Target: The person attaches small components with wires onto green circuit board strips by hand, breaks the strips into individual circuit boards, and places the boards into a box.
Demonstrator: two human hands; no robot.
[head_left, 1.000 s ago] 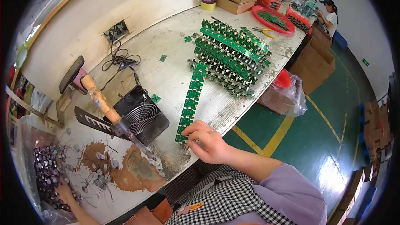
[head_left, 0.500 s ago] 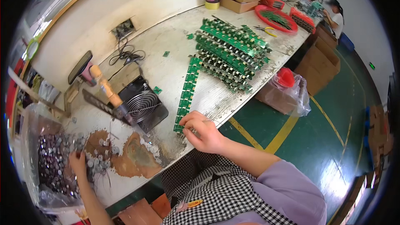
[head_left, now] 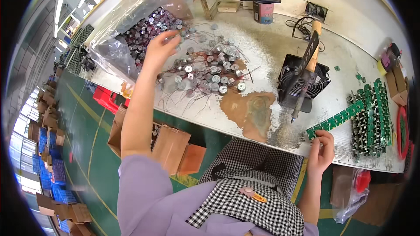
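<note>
My left hand (head_left: 162, 51) is raised over the edge of a clear plastic bag (head_left: 111, 52), thumb and fingers apart, nothing visible between them. Inside the bag lie many small round metal parts with thin wires (head_left: 153, 22). More of these wired parts (head_left: 214, 72) are heaped loose on the worktable. My right hand (head_left: 322, 150) is at the near end of a green circuit board strip (head_left: 334, 120), its fingers curled together; whatever they pinch is too small to make out. Between the hands, a soldering iron (head_left: 299, 100) rests tip down against a metal stand (head_left: 302, 63).
A black fan (head_left: 321, 76) stands behind the iron. Stacked circuit board strips (head_left: 372, 118) fill the right side. A dark cup (head_left: 264, 12), cables (head_left: 302, 28) and cardboard boxes (head_left: 397, 83) sit farther back. An open carton (head_left: 170, 146) is below the table's front edge.
The head view has swung left toward the bag. My left hand has lifted off the loose wired parts and is now over the bag. The right hand stays at the strip's end.
</note>
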